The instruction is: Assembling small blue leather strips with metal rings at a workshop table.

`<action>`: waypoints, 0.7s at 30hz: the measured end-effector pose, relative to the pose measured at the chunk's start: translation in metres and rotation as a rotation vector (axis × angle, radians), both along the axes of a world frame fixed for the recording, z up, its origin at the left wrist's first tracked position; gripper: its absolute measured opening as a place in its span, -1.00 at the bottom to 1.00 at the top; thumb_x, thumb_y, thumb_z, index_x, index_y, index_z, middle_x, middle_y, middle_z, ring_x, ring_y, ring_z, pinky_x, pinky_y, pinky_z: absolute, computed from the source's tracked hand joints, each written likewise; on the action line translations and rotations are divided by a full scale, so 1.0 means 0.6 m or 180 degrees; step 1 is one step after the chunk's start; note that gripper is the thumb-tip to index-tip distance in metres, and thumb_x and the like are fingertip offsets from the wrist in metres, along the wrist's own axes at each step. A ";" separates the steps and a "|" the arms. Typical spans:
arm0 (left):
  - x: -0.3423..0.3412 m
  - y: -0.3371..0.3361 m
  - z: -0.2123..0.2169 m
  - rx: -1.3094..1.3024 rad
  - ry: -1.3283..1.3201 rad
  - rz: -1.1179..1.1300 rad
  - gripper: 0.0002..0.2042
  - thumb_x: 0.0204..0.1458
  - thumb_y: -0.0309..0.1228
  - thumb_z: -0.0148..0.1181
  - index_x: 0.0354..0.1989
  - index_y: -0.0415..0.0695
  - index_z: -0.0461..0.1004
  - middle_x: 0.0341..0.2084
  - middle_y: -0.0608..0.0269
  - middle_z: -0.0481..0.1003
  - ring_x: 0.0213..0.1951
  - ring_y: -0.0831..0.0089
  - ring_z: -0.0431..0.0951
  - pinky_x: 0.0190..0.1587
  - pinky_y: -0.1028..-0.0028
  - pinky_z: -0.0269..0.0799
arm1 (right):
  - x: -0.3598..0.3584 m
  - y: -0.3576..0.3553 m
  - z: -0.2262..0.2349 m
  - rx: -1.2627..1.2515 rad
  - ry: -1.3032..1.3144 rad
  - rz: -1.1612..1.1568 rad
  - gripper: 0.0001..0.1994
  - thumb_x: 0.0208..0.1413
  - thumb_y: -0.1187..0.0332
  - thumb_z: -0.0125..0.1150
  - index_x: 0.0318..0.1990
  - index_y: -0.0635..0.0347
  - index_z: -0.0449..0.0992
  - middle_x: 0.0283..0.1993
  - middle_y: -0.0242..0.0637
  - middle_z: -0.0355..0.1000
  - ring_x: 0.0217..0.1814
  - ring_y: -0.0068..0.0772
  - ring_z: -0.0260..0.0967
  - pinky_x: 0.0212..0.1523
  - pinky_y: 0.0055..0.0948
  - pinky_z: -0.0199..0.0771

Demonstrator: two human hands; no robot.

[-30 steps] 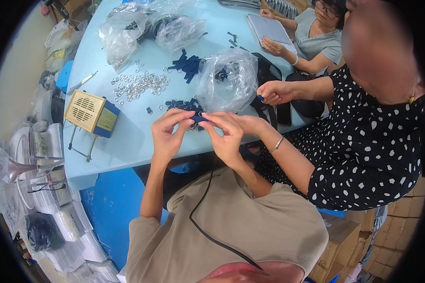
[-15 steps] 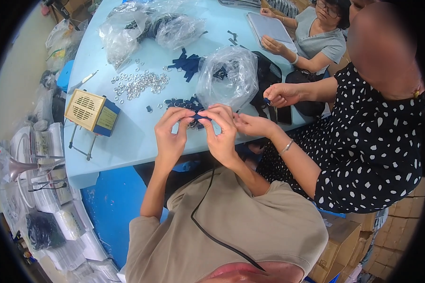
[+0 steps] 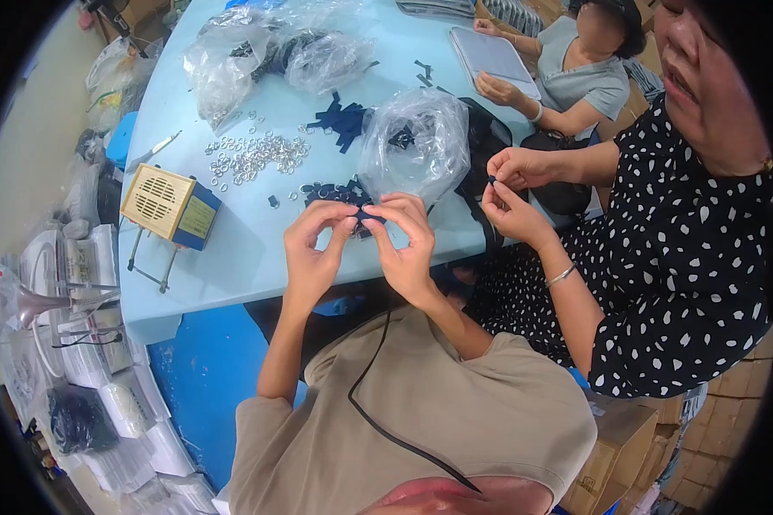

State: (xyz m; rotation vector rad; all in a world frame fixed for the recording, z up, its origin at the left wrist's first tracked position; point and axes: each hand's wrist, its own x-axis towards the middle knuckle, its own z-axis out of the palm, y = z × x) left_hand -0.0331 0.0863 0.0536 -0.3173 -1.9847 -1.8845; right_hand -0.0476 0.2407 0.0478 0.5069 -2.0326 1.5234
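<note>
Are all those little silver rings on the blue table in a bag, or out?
Out. The silver rings lie scattered loose on the bare blue table, beside the clear plastic bags, not inside them.

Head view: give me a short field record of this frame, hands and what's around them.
left hand: raised over the table edge, fingertips pinching a small dark blue strip
right hand: pinching the same strip from the other side
table: light blue
behind the hands: pile of dark blue strips, clear plastic bag
further left: scatter of small metal rings, cream and blue box on wire legs
co-worker's hands: at the person's right, holding a small dark piece
</note>
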 end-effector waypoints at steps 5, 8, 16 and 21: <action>-0.002 -0.002 -0.011 0.0054 -0.0251 -0.0088 -0.84 0.11 -0.67 0.31 -0.14 -0.31 0.66 -0.24 0.16 0.61 -0.22 0.50 0.59 -0.13 0.52 0.51 | -0.004 0.004 -0.019 -0.0142 -0.0231 0.0111 -0.79 0.00 0.59 0.43 -0.18 0.18 0.71 -0.22 -0.30 0.56 0.04 -0.18 0.44 0.08 -0.27 0.43; -0.001 -0.007 -0.015 -0.0069 -0.0216 0.0039 -0.81 0.07 -0.70 0.30 -0.14 -0.28 0.67 -0.26 0.15 0.63 -0.24 0.47 0.60 -0.13 0.50 0.52 | -0.002 0.003 -0.015 0.0062 -0.0154 0.0090 -0.80 0.00 0.59 0.43 -0.19 0.17 0.70 -0.21 -0.32 0.56 0.07 -0.18 0.42 0.09 -0.27 0.42; 0.001 -0.004 -0.020 -0.0301 -0.0107 0.0289 -0.86 0.07 -0.70 0.30 -0.20 -0.30 0.64 -0.28 0.13 0.63 -0.26 0.39 0.63 -0.15 0.45 0.55 | -0.011 0.003 -0.033 -0.0115 -0.0272 0.0350 -0.84 0.02 0.59 0.43 -0.23 0.22 0.66 -0.18 -0.29 0.56 0.13 -0.17 0.41 0.14 -0.24 0.39; 0.006 -0.013 -0.028 -0.0287 -0.0175 0.0203 -0.90 0.09 -0.65 0.33 -0.22 -0.27 0.63 -0.28 0.19 0.63 -0.25 0.44 0.63 -0.21 0.49 0.53 | -0.002 -0.004 -0.044 -0.0684 -0.0661 0.0777 -0.86 0.08 0.63 0.39 -0.21 0.28 0.65 -0.14 -0.24 0.56 0.03 -0.32 0.48 0.01 -0.39 0.50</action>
